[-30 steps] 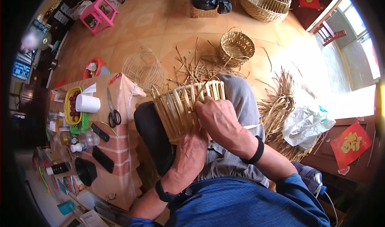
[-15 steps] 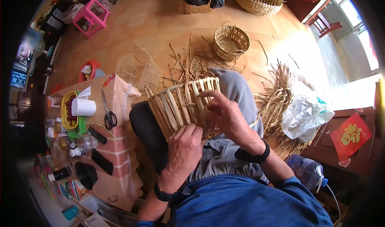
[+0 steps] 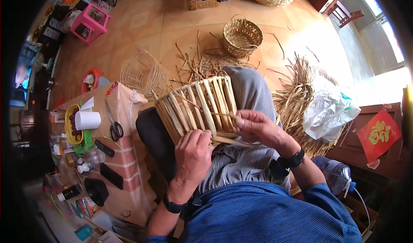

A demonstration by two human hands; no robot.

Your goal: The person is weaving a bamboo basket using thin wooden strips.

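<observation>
A partly woven basket [image 3: 195,105] of pale, flat strips is supported on the lap, lying tilted across a dark cloth [image 3: 153,131] on the left thigh and the striped trousers [image 3: 251,86]. Its near edge is held by the left hand [image 3: 193,150], with the fingers bent and close together; the thumb's placement cannot be told. A thin brown strip [image 3: 224,114], run across the basket's uprights, is pinched between thumb and forefinger of the right hand [image 3: 259,128], just beside the basket's right side. A wider pale strip [image 3: 232,140] is seen extending from near the left fingertips to beneath the right hand. On the cloth-covered table [image 3: 135,195] at left, black-handled scissors [image 3: 115,130] and a paper roll [image 3: 87,120] are noted. On the floor beyond the lap, a handled basket [image 3: 242,36] and a wire-like frame [image 3: 144,73] are observed; at right, a bundle of dried strips [image 3: 297,90] is partly covered by a plastic bag [image 3: 329,114].
</observation>
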